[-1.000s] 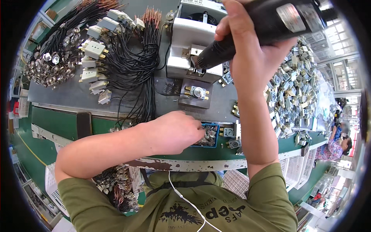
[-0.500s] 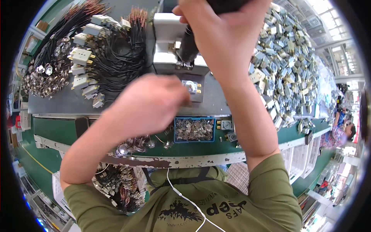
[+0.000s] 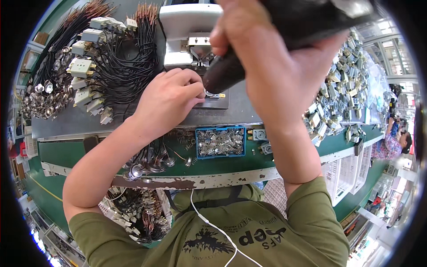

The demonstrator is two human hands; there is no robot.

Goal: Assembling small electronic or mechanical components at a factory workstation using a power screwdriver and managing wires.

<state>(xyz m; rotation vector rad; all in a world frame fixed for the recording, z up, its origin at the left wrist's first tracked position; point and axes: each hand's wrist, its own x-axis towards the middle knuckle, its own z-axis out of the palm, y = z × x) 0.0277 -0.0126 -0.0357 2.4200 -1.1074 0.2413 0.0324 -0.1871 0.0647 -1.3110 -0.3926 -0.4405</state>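
"Where is the small part sitting?"

"The small part (image 3: 216,95) is lying on the metal block (image 3: 220,105), mostly hidden, with a brass tab showing toward three o'clock. Taking it as the clock's centre, the white machine (image 3: 184,20) is standing at eleven, and the blue tray (image 3: 221,156) of metal bits (image 3: 220,141) is resting at six."

"And the hands?"

"The right hand (image 3: 282,69) is grasping the power tool (image 3: 307,22), which is slanting in from two o'clock with its nose just over the part. The left hand (image 3: 171,100) is curling its fingertips in beside the part from nine o'clock. I cannot tell whether they are pinching anything."

"How would you be doing this well?"

"I'd be steadying the part flat on the block, lining the nose up squarely and pressing evenly. That slant is probably risking a slip."

"Anything else?"

"I'd be minding those left fingertips: they are sitting very near the nose, so I'd be holding only the part's outer edge."
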